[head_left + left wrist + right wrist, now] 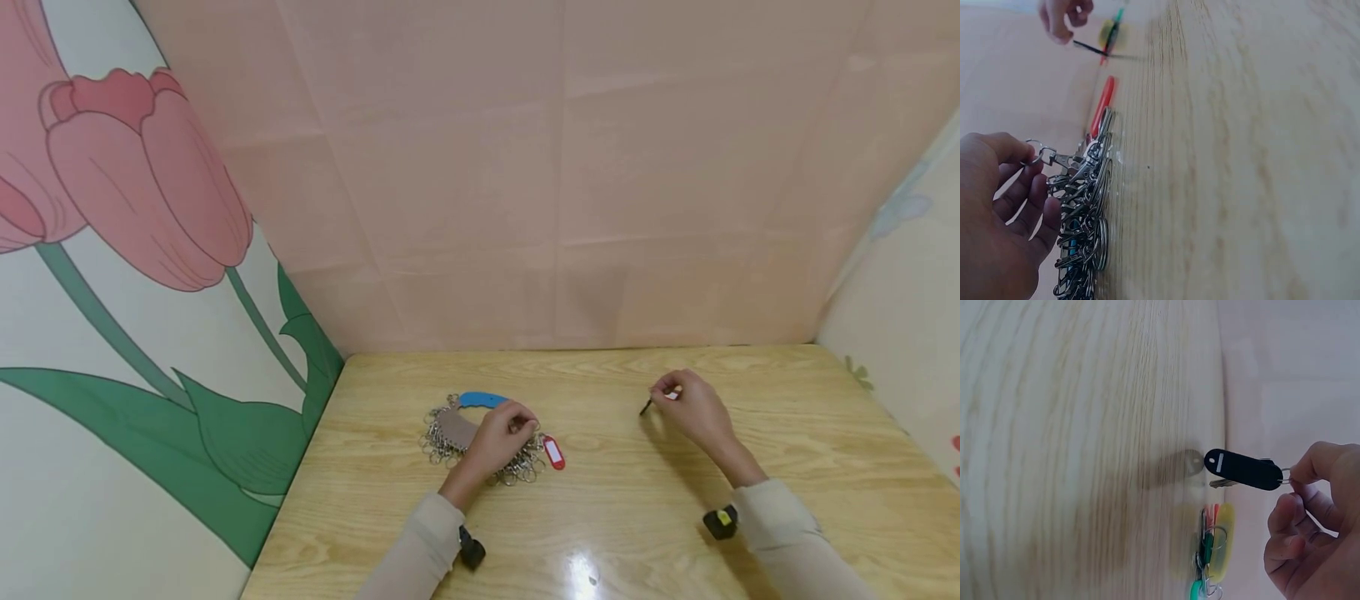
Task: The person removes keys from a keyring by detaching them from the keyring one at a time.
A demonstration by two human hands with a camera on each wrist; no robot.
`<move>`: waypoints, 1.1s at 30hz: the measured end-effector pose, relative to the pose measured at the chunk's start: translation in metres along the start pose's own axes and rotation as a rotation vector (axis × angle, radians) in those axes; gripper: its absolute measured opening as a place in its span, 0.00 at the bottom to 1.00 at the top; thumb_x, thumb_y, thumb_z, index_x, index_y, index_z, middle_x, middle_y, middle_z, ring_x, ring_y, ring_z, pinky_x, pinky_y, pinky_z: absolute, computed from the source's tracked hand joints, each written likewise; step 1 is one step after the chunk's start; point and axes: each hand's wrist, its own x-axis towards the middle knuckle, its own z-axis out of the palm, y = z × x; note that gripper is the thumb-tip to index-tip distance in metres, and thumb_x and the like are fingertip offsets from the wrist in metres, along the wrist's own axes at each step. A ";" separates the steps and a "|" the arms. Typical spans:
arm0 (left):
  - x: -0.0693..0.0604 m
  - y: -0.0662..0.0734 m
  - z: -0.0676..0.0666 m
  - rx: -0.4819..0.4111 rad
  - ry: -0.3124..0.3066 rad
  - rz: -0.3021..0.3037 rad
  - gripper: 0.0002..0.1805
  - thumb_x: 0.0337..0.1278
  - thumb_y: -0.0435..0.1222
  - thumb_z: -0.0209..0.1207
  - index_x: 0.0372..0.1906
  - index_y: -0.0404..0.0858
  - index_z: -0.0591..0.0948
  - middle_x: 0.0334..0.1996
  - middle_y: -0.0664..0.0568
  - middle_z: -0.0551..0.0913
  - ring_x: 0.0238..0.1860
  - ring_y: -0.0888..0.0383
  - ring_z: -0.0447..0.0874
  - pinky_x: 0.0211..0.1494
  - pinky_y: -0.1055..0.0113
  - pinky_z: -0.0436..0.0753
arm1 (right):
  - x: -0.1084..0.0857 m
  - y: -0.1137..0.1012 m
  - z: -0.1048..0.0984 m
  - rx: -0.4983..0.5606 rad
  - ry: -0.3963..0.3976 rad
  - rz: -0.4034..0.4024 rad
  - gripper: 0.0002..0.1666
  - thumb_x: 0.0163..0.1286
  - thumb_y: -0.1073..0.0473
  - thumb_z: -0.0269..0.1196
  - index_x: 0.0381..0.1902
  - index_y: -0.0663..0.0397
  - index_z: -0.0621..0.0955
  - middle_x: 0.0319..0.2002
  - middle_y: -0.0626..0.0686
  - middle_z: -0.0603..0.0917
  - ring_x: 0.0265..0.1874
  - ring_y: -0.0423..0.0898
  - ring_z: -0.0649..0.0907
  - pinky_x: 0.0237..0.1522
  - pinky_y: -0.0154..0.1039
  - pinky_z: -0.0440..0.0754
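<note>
A curved brown plate [454,427] with a blue handle [480,399] lies on the table, fringed with many metal clasps and rings. My left hand [498,437] is over its right part. In the left wrist view, its thumb and forefinger pinch a split ring [1034,156] on a swivel clasp [1063,160]. A red key tag [554,452] hangs off the plate's right end. My right hand [697,408] pinches the wire ring of a black key tag [1244,470] just above the table. Beneath that tag shows part of a key [1222,483].
Beyond the black tag lie a yellow key tag [1225,540] and a green one [1196,589], with rings, partly hidden by my right hand in the head view. A pink cloth wall [555,208] rises behind the wooden table [600,500]; a tulip-printed panel [150,183] stands at left.
</note>
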 end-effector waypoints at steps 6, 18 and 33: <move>0.000 0.000 -0.001 -0.006 -0.002 0.003 0.07 0.80 0.38 0.60 0.48 0.42 0.87 0.44 0.52 0.83 0.38 0.67 0.76 0.42 0.72 0.80 | -0.001 0.008 -0.001 -0.002 -0.009 0.024 0.11 0.77 0.55 0.66 0.43 0.59 0.85 0.44 0.61 0.84 0.33 0.47 0.80 0.29 0.37 0.74; -0.001 -0.001 -0.001 -0.003 0.009 0.012 0.07 0.80 0.37 0.60 0.47 0.42 0.87 0.44 0.52 0.84 0.38 0.66 0.76 0.42 0.72 0.80 | -0.003 0.022 -0.003 -0.054 -0.064 0.113 0.16 0.76 0.53 0.66 0.40 0.64 0.84 0.38 0.61 0.84 0.32 0.49 0.79 0.31 0.40 0.72; -0.001 -0.004 -0.004 0.028 0.029 0.015 0.07 0.79 0.37 0.60 0.46 0.40 0.87 0.42 0.52 0.84 0.39 0.65 0.76 0.43 0.70 0.80 | -0.008 0.032 -0.004 -0.054 -0.112 0.206 0.25 0.77 0.44 0.66 0.42 0.64 0.83 0.31 0.56 0.85 0.25 0.47 0.78 0.25 0.41 0.71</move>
